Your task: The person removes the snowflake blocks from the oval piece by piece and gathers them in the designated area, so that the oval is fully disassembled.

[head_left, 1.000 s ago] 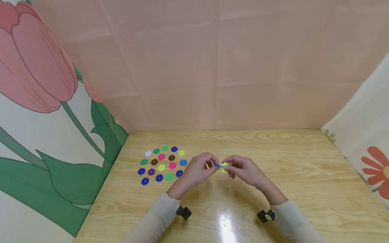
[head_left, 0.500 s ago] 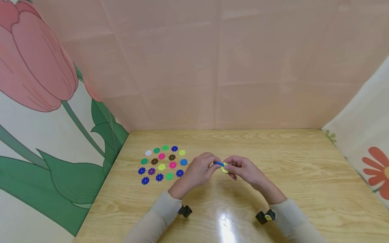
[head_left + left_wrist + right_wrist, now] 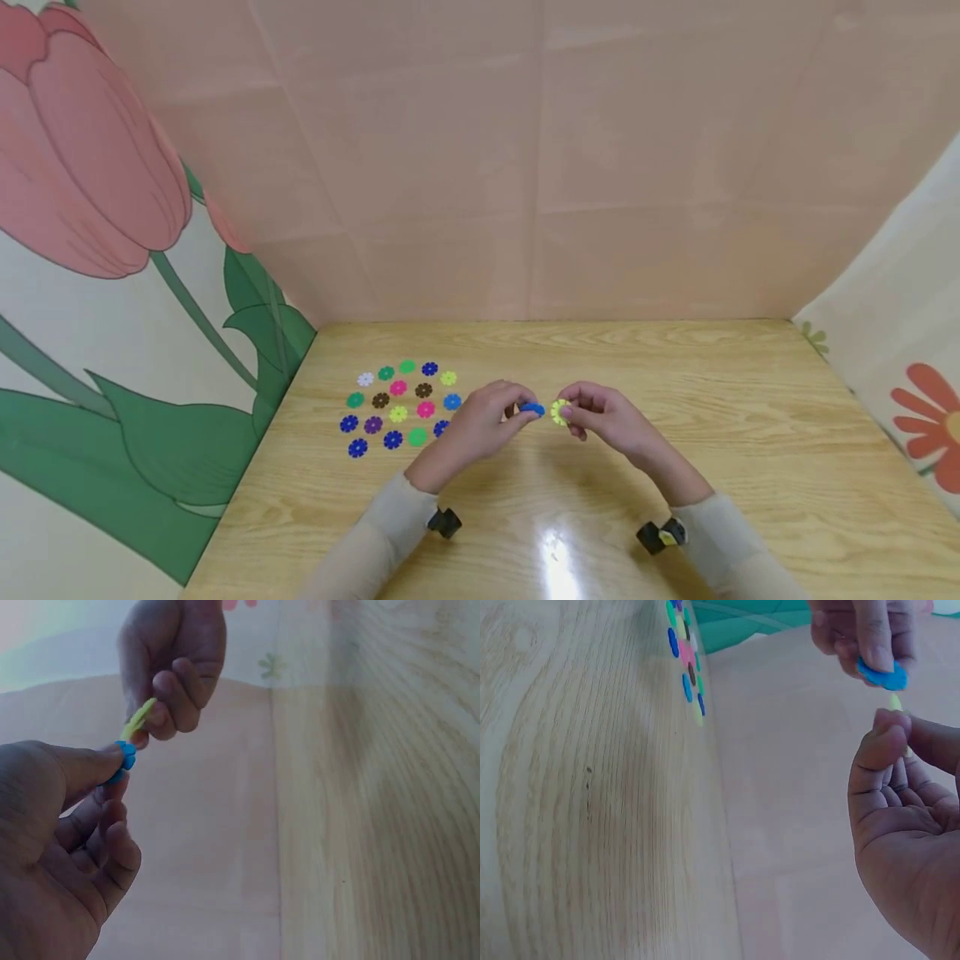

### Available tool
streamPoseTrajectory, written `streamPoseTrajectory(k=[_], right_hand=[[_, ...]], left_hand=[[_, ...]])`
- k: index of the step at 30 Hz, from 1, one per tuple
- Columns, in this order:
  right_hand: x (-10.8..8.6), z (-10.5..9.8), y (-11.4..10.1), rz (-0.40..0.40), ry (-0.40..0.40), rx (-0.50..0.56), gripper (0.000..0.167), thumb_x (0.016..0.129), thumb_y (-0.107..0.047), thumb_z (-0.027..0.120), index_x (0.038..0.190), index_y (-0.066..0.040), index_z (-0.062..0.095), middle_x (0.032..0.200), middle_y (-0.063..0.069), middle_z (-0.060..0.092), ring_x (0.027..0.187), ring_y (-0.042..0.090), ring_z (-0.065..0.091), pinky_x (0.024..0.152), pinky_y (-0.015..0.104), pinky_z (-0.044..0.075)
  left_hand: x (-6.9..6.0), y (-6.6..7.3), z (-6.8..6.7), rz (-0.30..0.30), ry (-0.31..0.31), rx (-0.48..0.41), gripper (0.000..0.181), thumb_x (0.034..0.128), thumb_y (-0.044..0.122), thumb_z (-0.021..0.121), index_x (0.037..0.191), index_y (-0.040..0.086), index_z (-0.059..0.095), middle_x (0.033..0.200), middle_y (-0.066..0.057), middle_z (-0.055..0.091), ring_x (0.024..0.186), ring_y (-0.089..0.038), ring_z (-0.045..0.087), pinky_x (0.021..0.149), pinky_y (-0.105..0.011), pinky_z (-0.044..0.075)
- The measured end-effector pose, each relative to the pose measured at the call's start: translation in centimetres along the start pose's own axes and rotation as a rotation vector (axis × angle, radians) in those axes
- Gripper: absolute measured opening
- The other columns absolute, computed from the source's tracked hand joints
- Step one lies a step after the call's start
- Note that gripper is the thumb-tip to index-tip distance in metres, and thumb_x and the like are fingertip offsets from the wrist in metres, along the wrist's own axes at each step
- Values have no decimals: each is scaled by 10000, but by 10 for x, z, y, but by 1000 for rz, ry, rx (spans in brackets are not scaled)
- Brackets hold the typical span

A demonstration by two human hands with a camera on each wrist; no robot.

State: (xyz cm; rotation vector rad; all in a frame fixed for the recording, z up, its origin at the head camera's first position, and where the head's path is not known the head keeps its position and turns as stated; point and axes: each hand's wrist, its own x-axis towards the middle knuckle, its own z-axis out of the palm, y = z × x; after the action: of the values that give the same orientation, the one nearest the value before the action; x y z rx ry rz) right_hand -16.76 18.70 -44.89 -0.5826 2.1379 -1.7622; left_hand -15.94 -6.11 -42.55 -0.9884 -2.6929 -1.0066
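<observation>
Between thumb and fingers my left hand (image 3: 487, 417) pinches a blue notched plastic disc (image 3: 533, 409), which is tilted nearly flat in the head view. Facing it, my right hand (image 3: 611, 421) pinches a yellow notched disc (image 3: 559, 412) by its right side. A small gap separates the two discs in the head view. Seen from the left wrist, the blue disc (image 3: 127, 756) overlaps the lower end of the yellow disc (image 3: 141, 714). In the right wrist view most of the yellow disc (image 3: 895, 703) is hidden by the fingers. Both hands are above the table.
Several loose notched discs in many colours lie in rough rows on the wooden table (image 3: 750, 433), left of my hands; among them are a white disc (image 3: 365, 379) and a pink disc (image 3: 426, 409). A pink cloth backdrop (image 3: 600, 167) rises behind the table.
The blue and yellow discs met edge to edge earlier and now stand apart. My left hand has drawn slightly left with the blue disc, and my right hand slightly right with the yellow one.
</observation>
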Motion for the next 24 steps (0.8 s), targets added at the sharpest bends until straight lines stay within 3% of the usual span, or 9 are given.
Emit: streamPoseTrajectory(k=[7, 11, 17, 24], right_hand=[[5, -2, -1, -1, 2, -19, 254, 1027, -175, 614, 1177, 28, 622, 940, 196, 658, 803, 268, 649, 713, 317, 588], [9, -2, -2, 15, 22, -38, 259, 1010, -166, 639, 1201, 9, 641, 977, 212, 665, 828, 313, 662, 726, 339, 597], [19, -2, -3, 15, 33, -75, 266, 1002, -129, 645, 1229, 9, 648, 1001, 192, 671, 821, 225, 671, 738, 331, 599], [36, 0, -1, 11, 34, -132, 255, 991, -134, 663, 1201, 10, 654, 992, 208, 652, 830, 244, 668, 760, 376, 599]], left_hand=[[-11, -12, -8, -165, -14, -125, 92, 997, 238, 665, 1068, 188, 695, 950, 117, 713, 860, -6, 639, 746, -191, 545], [-20, -22, -17, -242, -38, -113, 89, 1005, 223, 657, 1071, 188, 705, 951, 109, 707, 860, -35, 645, 745, -204, 549], [-34, -41, -31, -347, -67, -103, 127, 1001, 240, 661, 1106, 196, 717, 937, 109, 702, 860, -78, 642, 700, -242, 547], [-48, -65, -41, -463, -85, -130, 149, 990, 222, 674, 1113, 158, 725, 936, -18, 734, 820, -239, 694, 582, -286, 524]])
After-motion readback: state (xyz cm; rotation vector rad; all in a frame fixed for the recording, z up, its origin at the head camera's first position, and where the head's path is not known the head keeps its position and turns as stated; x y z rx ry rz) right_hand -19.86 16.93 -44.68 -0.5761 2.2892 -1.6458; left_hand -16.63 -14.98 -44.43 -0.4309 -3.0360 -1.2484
